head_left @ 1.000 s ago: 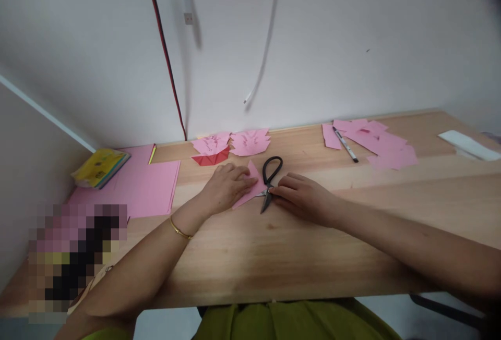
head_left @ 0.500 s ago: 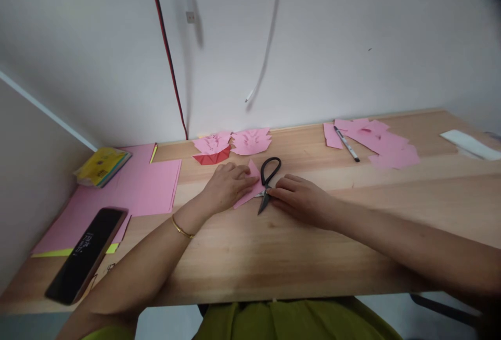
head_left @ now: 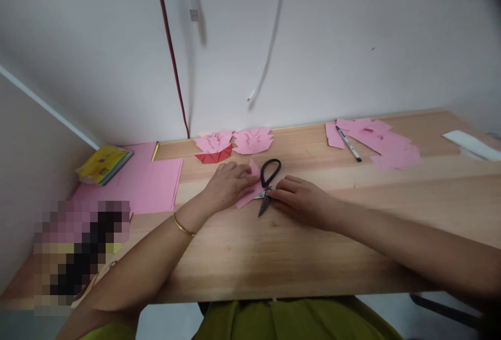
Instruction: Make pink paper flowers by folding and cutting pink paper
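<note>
My left hand [head_left: 230,187] rests on a folded-looking piece of pink paper [head_left: 245,201], fingers bent over it and holding it against the table. Beside it on the right, my right hand [head_left: 299,200] is closed at the pivot of a pair of scissors [head_left: 265,205]. One black handle loop stands out above the fingers; the other loop is hidden, apparently under the hand. The scissors' blades are spread. A dark blade points down toward the table's front, and a silvery one reaches left to the paper's edge.
Behind my left hand lie cut pink papers [head_left: 252,141] and a red folded paper [head_left: 213,155]. More pink pieces [head_left: 387,139] and a marker pen [head_left: 349,144] are at the back right. Pink sheets [head_left: 156,189] and a yellow packet [head_left: 104,164] are at left. Cables [head_left: 250,96] hang down the wall.
The view has shifted very slightly. Both hands, the pink paper and the scissors keep nearly the same positions. A blurred patch now covers the phone at the lower left.
</note>
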`<state>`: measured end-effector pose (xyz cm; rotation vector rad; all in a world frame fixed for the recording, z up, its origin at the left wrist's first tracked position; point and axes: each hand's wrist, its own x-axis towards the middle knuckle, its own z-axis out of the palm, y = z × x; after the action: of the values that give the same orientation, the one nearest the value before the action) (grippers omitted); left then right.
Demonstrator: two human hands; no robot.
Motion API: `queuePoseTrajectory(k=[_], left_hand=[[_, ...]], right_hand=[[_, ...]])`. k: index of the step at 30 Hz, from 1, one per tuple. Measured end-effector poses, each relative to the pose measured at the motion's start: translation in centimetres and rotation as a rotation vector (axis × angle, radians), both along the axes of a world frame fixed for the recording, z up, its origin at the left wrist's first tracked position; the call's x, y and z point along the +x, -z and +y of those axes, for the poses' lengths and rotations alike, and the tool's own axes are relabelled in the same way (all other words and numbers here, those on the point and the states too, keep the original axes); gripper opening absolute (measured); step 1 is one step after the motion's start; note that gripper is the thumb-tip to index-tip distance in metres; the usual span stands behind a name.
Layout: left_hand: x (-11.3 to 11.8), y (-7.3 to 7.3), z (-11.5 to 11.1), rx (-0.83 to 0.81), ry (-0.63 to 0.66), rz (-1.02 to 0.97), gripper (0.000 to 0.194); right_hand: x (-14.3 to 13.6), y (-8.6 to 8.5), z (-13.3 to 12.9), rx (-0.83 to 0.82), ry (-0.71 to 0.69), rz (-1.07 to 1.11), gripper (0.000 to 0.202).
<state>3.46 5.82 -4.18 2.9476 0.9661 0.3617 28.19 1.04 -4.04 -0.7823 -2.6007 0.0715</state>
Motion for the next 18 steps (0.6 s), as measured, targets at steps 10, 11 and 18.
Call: queuePoseTrajectory(k=[10, 11, 18], left_hand=[[0.25, -0.22, -0.12, -0.041, -0.044, 0.012, 0.03], [0.27, -0.28, -0.14, -0.045, -0.05, 0.016, 0.028], [0.37, -0.47, -0.22, -0.047, -0.065, 0.033, 0.025]], right_hand=[[-0.69, -0.12, -0.32, -0.034, 0.005, -0.008, 0.022], [-0.72, -0.14, -0.4, -0.035, 0.0, -0.011, 0.023], [-0.79, -0.53, -0.67, -0.055, 0.002, -0.038, 0.023]])
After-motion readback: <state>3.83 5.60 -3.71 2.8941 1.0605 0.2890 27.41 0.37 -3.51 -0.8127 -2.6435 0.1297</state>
